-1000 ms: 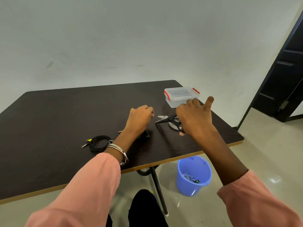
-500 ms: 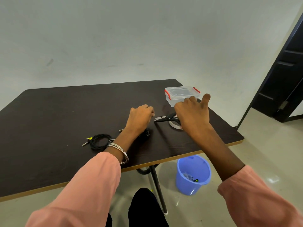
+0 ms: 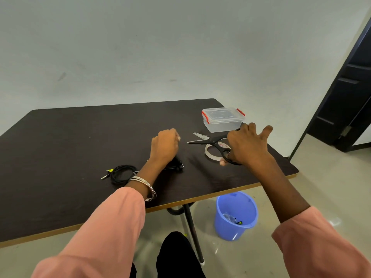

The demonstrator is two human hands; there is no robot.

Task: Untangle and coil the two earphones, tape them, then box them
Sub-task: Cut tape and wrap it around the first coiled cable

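My left hand point(image 3: 165, 145) hovers over the dark table point(image 3: 80, 141) with curled fingers, pinching what looks like a small pale piece of tape at its fingertips. My right hand point(image 3: 248, 146) grips the handles of black scissors point(image 3: 208, 139), whose blades stand apart and point at the left hand. Under the scissors lies a tape roll point(image 3: 209, 154). A coiled black earphone point(image 3: 122, 173) lies left of my left wrist. The second earphone point(image 3: 177, 167) is partly hidden beneath that wrist. A clear box with red clips point(image 3: 222, 121), lid on, stands behind the scissors.
A blue bucket point(image 3: 234, 214) with scraps stands on the floor below the table's near right edge. A table leg point(image 3: 191, 231) runs down beside it. A dark door point(image 3: 349, 93) is at the far right, and a pale wall is behind the table.
The scissor blades have opened. My right hand has shifted a little to the right with the scissors. My left hand has stayed in place.
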